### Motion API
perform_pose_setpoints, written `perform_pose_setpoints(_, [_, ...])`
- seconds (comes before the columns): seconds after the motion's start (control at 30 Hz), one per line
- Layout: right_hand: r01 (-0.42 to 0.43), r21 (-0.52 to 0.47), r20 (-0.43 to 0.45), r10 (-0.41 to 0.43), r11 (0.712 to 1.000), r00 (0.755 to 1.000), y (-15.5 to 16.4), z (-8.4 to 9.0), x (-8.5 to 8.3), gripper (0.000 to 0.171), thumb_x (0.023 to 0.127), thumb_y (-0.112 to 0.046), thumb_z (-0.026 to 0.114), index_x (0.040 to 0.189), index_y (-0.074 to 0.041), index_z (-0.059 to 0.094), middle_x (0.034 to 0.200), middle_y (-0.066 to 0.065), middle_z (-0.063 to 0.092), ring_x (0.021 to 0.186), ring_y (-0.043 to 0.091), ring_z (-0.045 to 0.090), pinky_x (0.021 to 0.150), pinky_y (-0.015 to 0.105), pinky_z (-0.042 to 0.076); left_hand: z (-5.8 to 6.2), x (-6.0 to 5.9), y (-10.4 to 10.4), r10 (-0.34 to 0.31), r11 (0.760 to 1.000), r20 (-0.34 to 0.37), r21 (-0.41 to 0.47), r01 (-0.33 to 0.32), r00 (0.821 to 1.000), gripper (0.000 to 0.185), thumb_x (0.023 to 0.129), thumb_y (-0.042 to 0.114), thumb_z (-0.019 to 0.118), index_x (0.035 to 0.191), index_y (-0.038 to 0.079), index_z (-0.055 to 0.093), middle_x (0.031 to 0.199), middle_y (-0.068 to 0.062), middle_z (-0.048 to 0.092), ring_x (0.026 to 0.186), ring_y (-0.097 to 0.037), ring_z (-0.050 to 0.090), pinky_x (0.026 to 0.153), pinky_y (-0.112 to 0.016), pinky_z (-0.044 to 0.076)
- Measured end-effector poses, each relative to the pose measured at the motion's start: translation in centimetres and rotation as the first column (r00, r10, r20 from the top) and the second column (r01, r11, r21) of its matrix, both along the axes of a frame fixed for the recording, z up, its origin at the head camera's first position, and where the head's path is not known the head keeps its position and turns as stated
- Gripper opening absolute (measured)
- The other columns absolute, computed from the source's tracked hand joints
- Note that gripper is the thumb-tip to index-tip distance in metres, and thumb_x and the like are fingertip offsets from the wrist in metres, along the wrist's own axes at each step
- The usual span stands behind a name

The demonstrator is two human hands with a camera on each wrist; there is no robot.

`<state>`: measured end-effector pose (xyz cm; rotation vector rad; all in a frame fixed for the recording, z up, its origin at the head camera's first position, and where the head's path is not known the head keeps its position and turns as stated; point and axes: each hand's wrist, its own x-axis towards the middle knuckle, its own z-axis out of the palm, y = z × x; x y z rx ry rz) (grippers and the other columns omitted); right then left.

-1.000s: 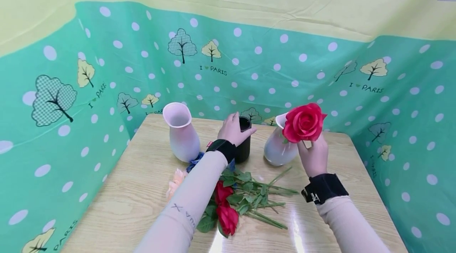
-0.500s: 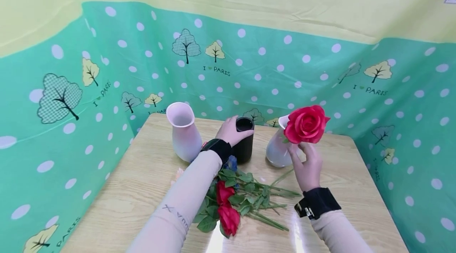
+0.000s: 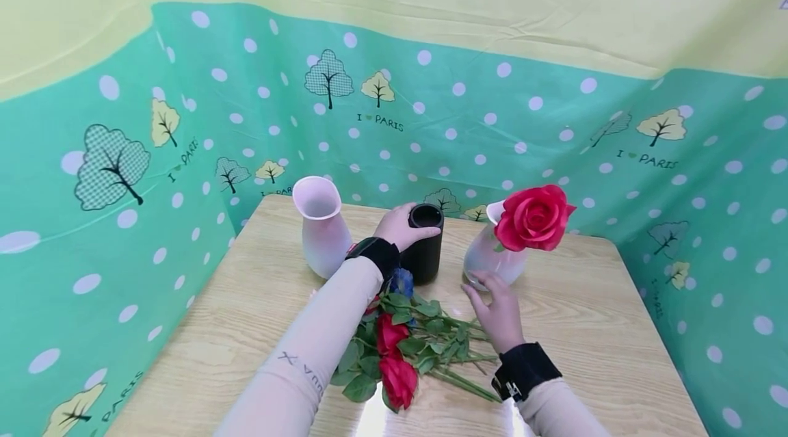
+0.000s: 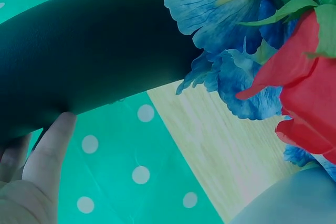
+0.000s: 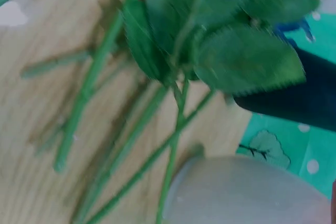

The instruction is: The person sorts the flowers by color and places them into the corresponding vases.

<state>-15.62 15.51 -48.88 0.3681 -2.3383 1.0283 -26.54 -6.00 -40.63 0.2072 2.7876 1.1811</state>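
Observation:
My left hand [image 3: 403,226] grips the upper part of a black vase [image 3: 423,258], thumb across its near side just below the rim. In the left wrist view a fingertip [image 4: 65,121] presses against the dark wall. My right hand [image 3: 500,310] is over the flower stems [image 3: 464,382] with thumb and fingers parted, nothing between them. Behind it stands a pale vase [image 3: 483,256] with a red rose [image 3: 535,218] leaning out to the right. Red roses [image 3: 397,379] and a blue flower [image 3: 401,283] lie in front of the black vase, partly hidden by my left forearm.
Another pale vase [image 3: 323,245] stands upright on the left side of the wooden table [image 3: 591,341]. A green and yellow patterned cloth [image 3: 258,74] hangs around the table's back and sides.
My right hand has let go of the red rose, which now rests in the right vase, and has come down and left toward the stems. My left hand stays on the black vase.

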Motion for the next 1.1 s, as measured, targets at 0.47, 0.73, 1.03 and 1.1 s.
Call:
perform_pose_setpoints(0.47, [-0.103, 0.154, 0.276, 0.057, 0.983, 0.959, -1.4, -3.1, 0.8, 0.017, 0.085, -0.005, 0.075, 0.100, 0.002, 0.073, 0.096, 0.014, 0.073, 0.085, 0.029, 0.069, 0.074, 0.039, 0.057, 1.4, 0.7, 0.5, -0.017, 0.998, 0.012, -0.061, 0.018, 1.000, 0.078, 0.087, 0.047, 0.072, 0.148, 0.007, 0.045, 0.147, -0.014, 0.052, 0.136, -0.031, 0.049, 0.113, -0.040, 0.040])
perform_pose_setpoints(0.73, [-0.119, 0.183, 0.384, 0.041, 0.976, 0.923, -1.7, -4.1, 0.6, 0.011, 0.087, -0.003, 0.071, 0.098, 0.001, 0.074, 0.087, 0.009, 0.073, 0.076, 0.020, 0.067, 0.067, 0.032, 0.054, 1.4, 0.5, 0.6, -0.018, 0.998, 0.008, -0.056, 0.018, 1.000, 0.075, 0.086, 0.046, 0.073, 0.146, 0.008, 0.047, 0.143, -0.013, 0.055, 0.133, -0.030, 0.052, 0.111, -0.041, 0.042])
perform_pose_setpoints(1.03, [-0.156, 0.198, 0.407, 0.064, 0.968, 0.911, -1.8, -4.8, 0.5, 0.010, 0.086, -0.003, 0.072, 0.096, 0.000, 0.074, 0.082, 0.004, 0.071, 0.072, 0.015, 0.064, 0.066, 0.029, 0.051, 1.2, 0.1, 0.6, -0.003, 0.997, 0.023, -0.074, 0.005, 1.000, 0.075, 0.086, 0.048, 0.072, 0.146, 0.010, 0.048, 0.143, -0.011, 0.056, 0.132, -0.028, 0.053, 0.111, -0.039, 0.042])
perform_pose_setpoints(1.1, [-0.166, 0.191, 0.415, 0.074, 0.967, 0.907, -1.9, -4.8, 0.5, 0.009, 0.086, -0.001, 0.071, 0.094, -0.001, 0.074, 0.080, 0.004, 0.070, 0.071, 0.014, 0.063, 0.065, 0.028, 0.051, 1.4, 0.2, 0.6, -0.001, 0.998, 0.018, -0.056, 0.002, 1.000, 0.075, 0.086, 0.047, 0.073, 0.145, 0.009, 0.048, 0.142, -0.012, 0.056, 0.132, -0.029, 0.053, 0.111, -0.040, 0.042])
